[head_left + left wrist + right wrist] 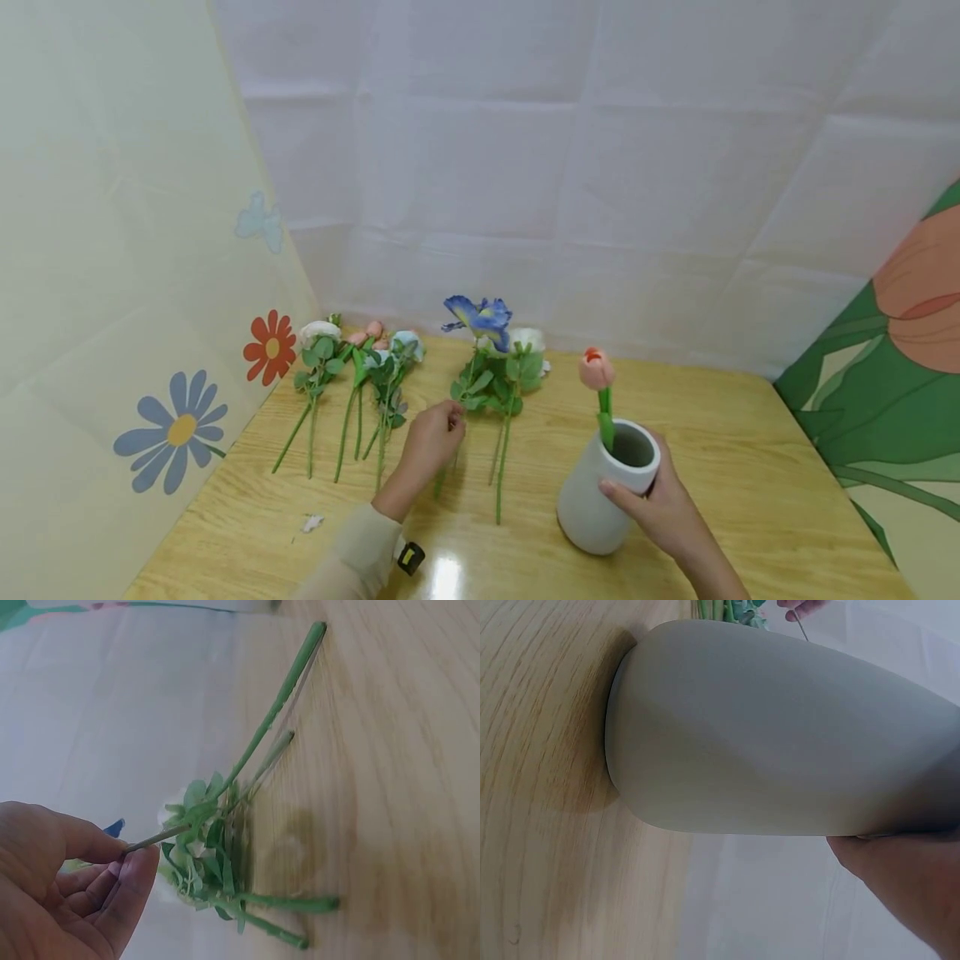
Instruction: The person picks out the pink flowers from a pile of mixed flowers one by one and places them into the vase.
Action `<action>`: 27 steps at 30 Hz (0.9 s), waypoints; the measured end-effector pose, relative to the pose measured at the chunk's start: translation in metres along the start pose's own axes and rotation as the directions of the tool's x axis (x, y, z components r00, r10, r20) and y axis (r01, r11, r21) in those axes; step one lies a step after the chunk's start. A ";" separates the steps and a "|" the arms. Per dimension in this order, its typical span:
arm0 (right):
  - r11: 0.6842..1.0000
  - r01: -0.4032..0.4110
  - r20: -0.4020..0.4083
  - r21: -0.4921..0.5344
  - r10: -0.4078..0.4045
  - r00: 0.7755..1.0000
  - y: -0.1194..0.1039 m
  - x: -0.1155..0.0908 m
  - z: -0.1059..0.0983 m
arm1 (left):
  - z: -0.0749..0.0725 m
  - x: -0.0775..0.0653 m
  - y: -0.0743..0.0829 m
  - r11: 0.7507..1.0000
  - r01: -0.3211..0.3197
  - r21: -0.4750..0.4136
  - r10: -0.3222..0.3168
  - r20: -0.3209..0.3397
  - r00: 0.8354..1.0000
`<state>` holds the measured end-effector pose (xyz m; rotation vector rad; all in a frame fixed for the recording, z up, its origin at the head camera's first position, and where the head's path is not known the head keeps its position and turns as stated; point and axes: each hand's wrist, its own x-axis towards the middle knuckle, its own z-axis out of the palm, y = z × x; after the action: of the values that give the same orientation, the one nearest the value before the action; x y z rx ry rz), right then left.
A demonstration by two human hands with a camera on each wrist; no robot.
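Note:
My left hand (431,437) pinches a thin green stem (160,837) between thumb and fingers, above the table. A blue iris (480,319) with a yellow patch stands just beyond that hand, and a bit of its blue petal (115,827) shows behind the fingers in the left wrist view. My right hand (667,508) grips a white vase (592,508) near its rim, thumb at the front; the other fingers are mostly hidden behind it. The vase (757,735) tilts slightly on the table. One pink tulip (596,372) stands in its mouth.
White flowers (527,340) with leafy stems lie beside the iris. Further left on the wooden table (712,450) lie a white flower (320,332), pink tulips (357,338) and pale blue flowers (407,343). A white scrap (312,522) lies near the front left. Cloth hangs behind.

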<state>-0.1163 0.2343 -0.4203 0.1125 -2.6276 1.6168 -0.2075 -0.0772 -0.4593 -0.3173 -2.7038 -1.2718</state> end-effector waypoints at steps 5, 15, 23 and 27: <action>1.000 -0.003 0.001 0.007 0.003 1.000 0.000 0.000 0.000 | 0.011 0.001 0.002 1.000 0.002 -0.021 -0.002 0.021 1.000; 1.000 -0.011 0.001 0.017 0.011 1.000 -0.001 -0.001 0.001 | 0.023 0.001 0.006 0.999 -0.029 -0.025 0.030 0.043 0.999; 1.000 -0.005 -0.004 0.009 0.005 1.000 -0.002 -0.001 0.001 | 0.031 0.002 0.003 1.000 -0.020 -0.006 0.021 0.050 0.999; 1.000 0.000 -0.005 0.000 0.000 1.000 -0.001 -0.001 0.000 | 0.033 0.003 0.001 1.000 -0.015 0.014 0.014 0.053 0.999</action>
<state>-0.1156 0.2333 -0.4193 0.1075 -2.6242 1.6145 -0.2111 -0.0504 -0.4790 -0.3734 -2.7474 -1.2571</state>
